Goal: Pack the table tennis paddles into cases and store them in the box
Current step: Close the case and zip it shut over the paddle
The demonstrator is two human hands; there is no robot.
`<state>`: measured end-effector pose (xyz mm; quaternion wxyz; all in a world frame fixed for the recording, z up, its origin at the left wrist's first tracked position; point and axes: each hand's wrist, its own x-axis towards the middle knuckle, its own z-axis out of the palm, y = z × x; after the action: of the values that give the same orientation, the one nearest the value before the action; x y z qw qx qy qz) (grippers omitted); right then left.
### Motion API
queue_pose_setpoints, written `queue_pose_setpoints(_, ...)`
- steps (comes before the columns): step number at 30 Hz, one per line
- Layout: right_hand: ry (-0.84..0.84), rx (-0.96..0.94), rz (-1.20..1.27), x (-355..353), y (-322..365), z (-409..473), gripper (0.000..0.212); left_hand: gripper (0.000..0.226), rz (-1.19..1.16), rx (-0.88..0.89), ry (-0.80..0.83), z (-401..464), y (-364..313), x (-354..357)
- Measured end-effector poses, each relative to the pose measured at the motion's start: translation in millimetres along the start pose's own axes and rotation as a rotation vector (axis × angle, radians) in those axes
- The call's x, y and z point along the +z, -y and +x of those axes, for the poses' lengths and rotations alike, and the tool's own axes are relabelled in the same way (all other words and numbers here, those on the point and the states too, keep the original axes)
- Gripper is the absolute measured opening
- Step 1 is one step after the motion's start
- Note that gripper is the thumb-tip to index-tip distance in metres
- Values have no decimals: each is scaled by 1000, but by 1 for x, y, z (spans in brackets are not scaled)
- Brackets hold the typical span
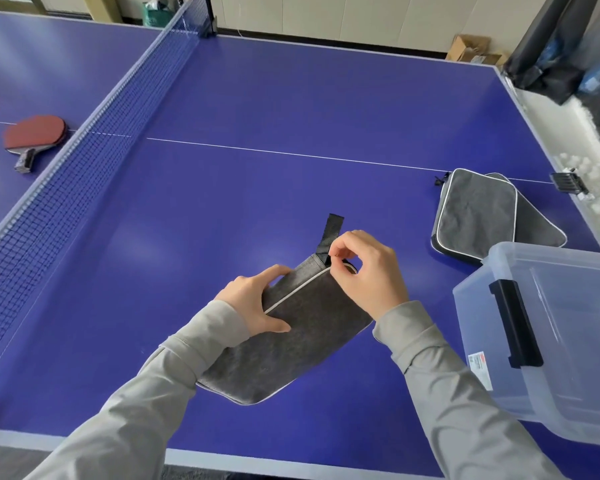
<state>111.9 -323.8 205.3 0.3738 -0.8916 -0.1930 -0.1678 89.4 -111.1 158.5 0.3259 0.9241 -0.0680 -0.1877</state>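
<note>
The grey fabric paddle case [291,334] lies tilted on the blue table tennis table [291,109], near its front edge and just left of the clear plastic storage box [551,327]. It looks soft and light, a felt-like shell with white piping, likely to flex unless held flat; whether a paddle is inside cannot be told. The sensible holds are the flat side panel for steadying and the zip end by the black strap loop [333,233] for closing.

The left hand [257,303] rests on the case's upper left edge, thumb across the face and fingers wrapped over the piping, holding it. The right hand [364,271] sits at the top corner beside the strap, thumb and forefinger pinched together on what is probably the zipper pull, though the pull itself is too small to make out. So the case lies under and between both hands.

Two more grey cases [478,213] lie stacked beyond the box. A red paddle [35,135] lies across the net [94,133], well apart.
</note>
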Motion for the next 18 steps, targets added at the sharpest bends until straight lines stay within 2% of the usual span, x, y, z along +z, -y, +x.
queue_pose_setpoints(5, 21, 132, 162, 22, 4, 6, 6, 72, -221, -54, -75, -13, 20, -7)
queue_pose_setpoints(10, 88, 303, 246, 55, -3, -5, 28, 65, -574, -185, -183, -32, 57, -17)
queue_pose_setpoints(15, 404, 517, 153, 93, -17, -42, 45, 67, -847, -405, -350, -59, 122, -38)
queue_pose_setpoints(18, 569, 566, -9, 116, -22, -67, 56, 74, -938, -530, -405, -76, 166, -55)
